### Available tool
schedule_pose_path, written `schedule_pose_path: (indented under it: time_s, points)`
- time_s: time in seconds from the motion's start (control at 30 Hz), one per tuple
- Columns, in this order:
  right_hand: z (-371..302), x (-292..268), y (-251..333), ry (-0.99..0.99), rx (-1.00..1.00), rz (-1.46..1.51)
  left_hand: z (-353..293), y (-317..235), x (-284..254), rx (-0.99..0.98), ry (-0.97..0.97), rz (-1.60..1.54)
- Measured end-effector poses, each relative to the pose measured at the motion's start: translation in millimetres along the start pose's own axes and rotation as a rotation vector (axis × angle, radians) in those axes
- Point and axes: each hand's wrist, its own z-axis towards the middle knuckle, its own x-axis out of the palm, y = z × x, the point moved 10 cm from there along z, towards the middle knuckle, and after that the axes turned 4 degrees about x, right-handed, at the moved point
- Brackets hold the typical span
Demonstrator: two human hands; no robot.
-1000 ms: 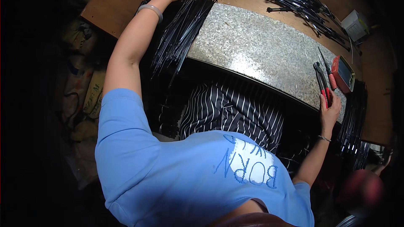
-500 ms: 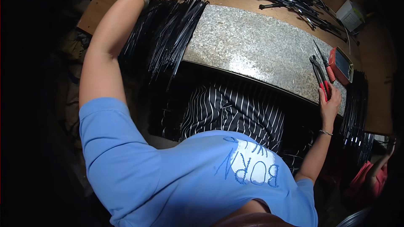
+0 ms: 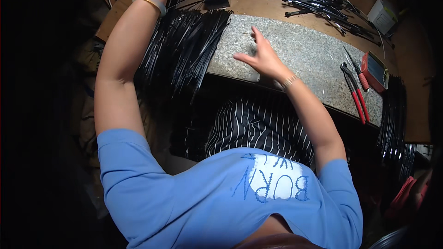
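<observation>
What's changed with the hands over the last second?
The right hand has let go of the red-handled pliers and moved left, now open over the granite slab. The left hand has reached farther up, past the picture's top edge. The black strip bundle and the pliers stayed put.

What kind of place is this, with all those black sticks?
Probably a small workshop bench for hand assembly. A speckled stone slab lies on a wooden table, piles of thin black strips lie around it, and red-handled pliers rest near the right hand.
</observation>
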Motion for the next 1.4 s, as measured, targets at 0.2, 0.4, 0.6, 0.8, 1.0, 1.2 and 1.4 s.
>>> schedule_pose_path:
  time_s: [0.2,0.4,0.6,0.8,1.0,1.2,1.4]
  points:
    - [107,55,24,-0.077,0.087,0.524,4,-36,-36,0.012,-0.105,-0.125]
    - [131,94,45,0.132,0.204,1.269,5,105,17,-0.068,0.037,0.014]
    - [129,-35,-28,-0.326,0.246,0.912,-16,91,63,-0.251,0.110,-0.045]
    - [81,-124,0,-0.225,0.148,0.762,-2,55,-20,-0.063,-0.355,-0.331]
    - [24,-156,-5,-0.148,0.148,0.638,44,64,-67,-0.047,-0.411,-1.189]
    - [-25,-173,-34,-0.315,0.163,0.747,8,-18,-11,-0.204,-0.494,-1.274]
    - [-81,-177,-30,-0.338,0.150,0.795,-99,-100,111,-0.365,-0.175,-0.990]
